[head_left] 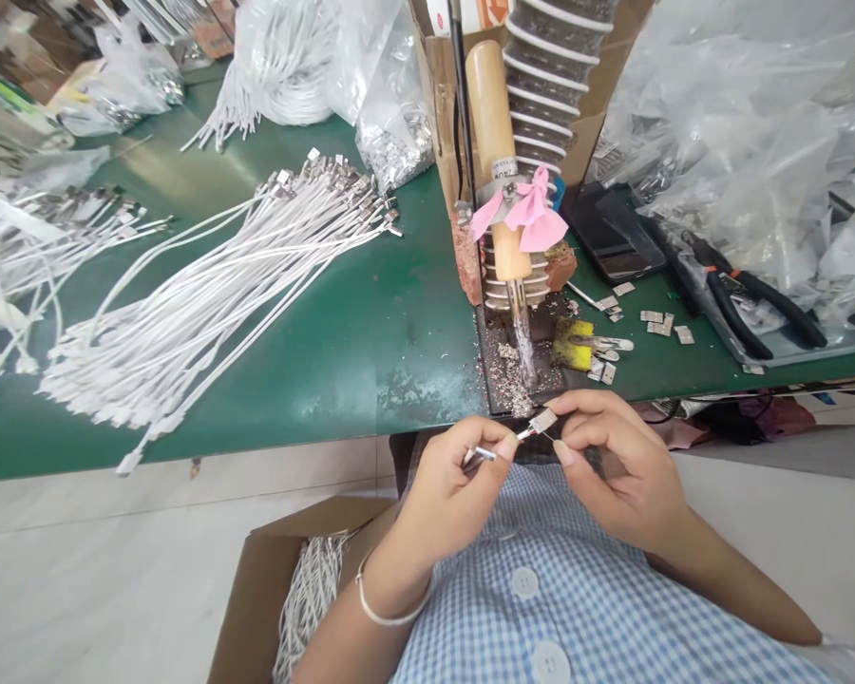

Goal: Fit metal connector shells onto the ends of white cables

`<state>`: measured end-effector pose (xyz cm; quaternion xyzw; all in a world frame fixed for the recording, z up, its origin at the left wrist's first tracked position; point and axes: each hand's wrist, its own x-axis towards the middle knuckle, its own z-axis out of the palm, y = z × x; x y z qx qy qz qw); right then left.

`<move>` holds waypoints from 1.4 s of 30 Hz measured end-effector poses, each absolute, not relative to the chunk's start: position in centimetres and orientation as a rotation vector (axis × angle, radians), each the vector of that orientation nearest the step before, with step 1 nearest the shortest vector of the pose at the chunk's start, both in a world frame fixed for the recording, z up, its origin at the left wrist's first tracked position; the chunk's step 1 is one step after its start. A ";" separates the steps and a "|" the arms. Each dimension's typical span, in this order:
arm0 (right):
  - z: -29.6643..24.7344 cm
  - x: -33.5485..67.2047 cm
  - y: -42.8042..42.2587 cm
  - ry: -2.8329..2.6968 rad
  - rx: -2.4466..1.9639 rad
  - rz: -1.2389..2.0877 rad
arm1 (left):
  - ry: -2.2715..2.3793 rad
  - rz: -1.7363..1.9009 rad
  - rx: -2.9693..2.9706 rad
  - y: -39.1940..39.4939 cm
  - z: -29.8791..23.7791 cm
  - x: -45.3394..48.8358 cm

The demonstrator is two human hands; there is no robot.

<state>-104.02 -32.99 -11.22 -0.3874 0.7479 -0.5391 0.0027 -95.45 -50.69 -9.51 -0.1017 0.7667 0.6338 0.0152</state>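
My left hand (460,489) pinches a white cable between thumb and forefinger, just behind its flat metal connector (542,421). Thin coloured wires show where cable and connector meet. Another slim grey-and-white piece (481,454) pokes out between my left fingers; its kind is unclear. On the right, my right hand (619,465) has its forefinger at the connector's far corner. A thin wire (547,436) runs from the connector to my right thumb, which is closed towards the fingers. Just above hangs a soldering iron (499,171) with a wooden handle, its tip pointing down over a debris-covered dark plate (503,370).
A bundle of white cables (220,294) lies left on the green table (399,351). Right of the iron are a yellow sponge (574,344), loose metal shells (659,323), a phone (617,233) and pliers (755,294). A cardboard box (249,598) of cables stands below.
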 end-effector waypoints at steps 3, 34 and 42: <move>-11.0 -104.0 -32.9 2.348 -1.212 -1.705 | 2.408 1.964 -0.300 -50.6 -9.4 -95.4; -10.2 -102.1 -31.2 1.941 -0.966 -1.797 | 2.350 1.569 -0.187 -50.4 -9.5 -94.5; -11.0 -102.2 -31.2 2.043 -1.022 -1.644 | 2.431 1.632 -0.229 -50.7 -9.6 -94.3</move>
